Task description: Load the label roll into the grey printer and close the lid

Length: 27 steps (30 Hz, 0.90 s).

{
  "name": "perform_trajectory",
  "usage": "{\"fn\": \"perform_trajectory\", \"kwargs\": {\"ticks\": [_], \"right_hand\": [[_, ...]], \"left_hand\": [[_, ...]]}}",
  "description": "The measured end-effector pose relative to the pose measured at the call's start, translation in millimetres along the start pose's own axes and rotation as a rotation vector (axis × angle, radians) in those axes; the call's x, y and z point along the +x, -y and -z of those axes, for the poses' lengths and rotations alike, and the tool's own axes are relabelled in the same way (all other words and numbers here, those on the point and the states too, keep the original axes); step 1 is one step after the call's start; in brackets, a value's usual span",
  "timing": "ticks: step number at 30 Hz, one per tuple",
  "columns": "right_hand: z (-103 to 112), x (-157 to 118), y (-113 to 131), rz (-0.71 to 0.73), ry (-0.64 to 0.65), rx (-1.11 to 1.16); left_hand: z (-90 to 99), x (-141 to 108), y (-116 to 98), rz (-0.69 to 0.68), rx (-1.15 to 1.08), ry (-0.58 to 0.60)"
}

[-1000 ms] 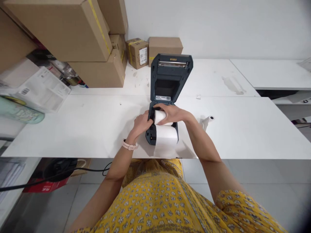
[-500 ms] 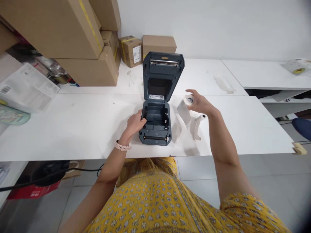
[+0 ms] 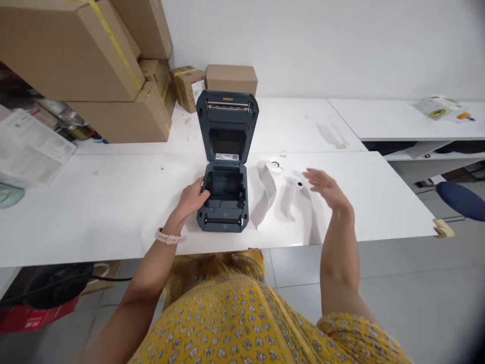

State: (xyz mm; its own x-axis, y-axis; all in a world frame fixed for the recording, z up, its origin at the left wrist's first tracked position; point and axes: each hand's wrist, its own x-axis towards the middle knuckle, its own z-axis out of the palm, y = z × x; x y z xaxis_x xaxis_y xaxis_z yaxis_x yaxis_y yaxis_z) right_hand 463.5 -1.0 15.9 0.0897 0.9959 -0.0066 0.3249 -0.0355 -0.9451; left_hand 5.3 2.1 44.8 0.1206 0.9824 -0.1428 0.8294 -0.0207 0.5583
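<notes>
A dark grey-blue label printer (image 3: 223, 206) stands on the white table with its lid (image 3: 227, 121) raised and its inner bay showing no roll. My left hand (image 3: 192, 198) is closed on the printer's left side, thumb over the rim, other fingers partly hidden. To the right of the printer, a white label roll (image 3: 268, 183) rests on the table, its loose strip trailing toward me. A smaller roll of white paper (image 3: 290, 201) with a dark core lies further right. Near it hovers my right hand (image 3: 326, 188), holding nothing, fingers stretched out.
Cardboard boxes (image 3: 121, 119) are stacked at the back left. Two smaller cartons (image 3: 232, 78) stand behind the printer. Clear plastic packaging (image 3: 34, 146) lies at the far left. A white carton (image 3: 439, 108) sits on the right-hand surface, and the table's front edge is close to my body.
My right hand has let go of the label roll, which now rests on the table, and has moved right, away from it. My left hand stays on the printer. The view has shifted right.
</notes>
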Motion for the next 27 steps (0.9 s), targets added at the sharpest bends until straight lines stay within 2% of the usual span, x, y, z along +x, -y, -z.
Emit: {"fn": "perform_trajectory", "kwargs": {"ticks": [3, 6, 10, 12, 14, 16, 17, 19, 21, 22, 24, 27], "right_hand": [[-17.3, -5.8, -23.3, -0.070, 0.086, 0.025], [-34.5, -5.4, -35.6, -0.076, 0.117, 0.015], [-24.7, -17.2, -38.8, -0.061, 0.099, 0.083], [-16.7, -30.9, -31.3, 0.045, 0.076, 0.209], [-20.5, -46.9, -12.0, 0.246, 0.137, 0.351], [-40.7, -59.8, 21.0, 0.462, 0.383, 0.440], [-55.9, -63.6, 41.7, 0.549, 0.576, 0.460], [-91.0, -64.1, 85.5, 0.604, 0.998, 0.403], [-125.5, -56.4, 123.4, 0.571, 1.124, 0.297], [-140.8, -50.5, 137.2, 0.551, 1.101, 0.183], [-166.9, -37.1, 152.4, 0.533, 0.955, -0.108], [-195.3, -19.4, 149.9, 0.550, 0.755, -0.536]], "left_hand": [[-2.1, -1.0, 0.1, 0.001, -0.060, -0.007], [-7.0, -2.7, 0.8, -0.004, -0.172, -0.038], [-13.1, -4.9, 2.7, 0.001, -0.272, -0.071], [-14.1, -5.2, 3.6, -0.004, -0.280, -0.081], [-13.1, -4.9, 3.6, -0.005, -0.232, -0.075], [-10.3, -4.4, 2.3, 0.010, -0.132, -0.055], [-8.4, -4.5, 1.2, 0.018, -0.080, -0.046], [-4.9, -5.8, -1.6, 0.019, 0.001, -0.036], [-2.3, -8.9, -4.2, 0.005, 0.050, -0.027], [-1.5, -10.9, -5.1, 0.001, 0.072, -0.021], [-1.0, -15.0, -5.7, 0.000, 0.104, -0.011], [-2.4, -18.4, -3.5, 0.006, 0.119, -0.007]]}}
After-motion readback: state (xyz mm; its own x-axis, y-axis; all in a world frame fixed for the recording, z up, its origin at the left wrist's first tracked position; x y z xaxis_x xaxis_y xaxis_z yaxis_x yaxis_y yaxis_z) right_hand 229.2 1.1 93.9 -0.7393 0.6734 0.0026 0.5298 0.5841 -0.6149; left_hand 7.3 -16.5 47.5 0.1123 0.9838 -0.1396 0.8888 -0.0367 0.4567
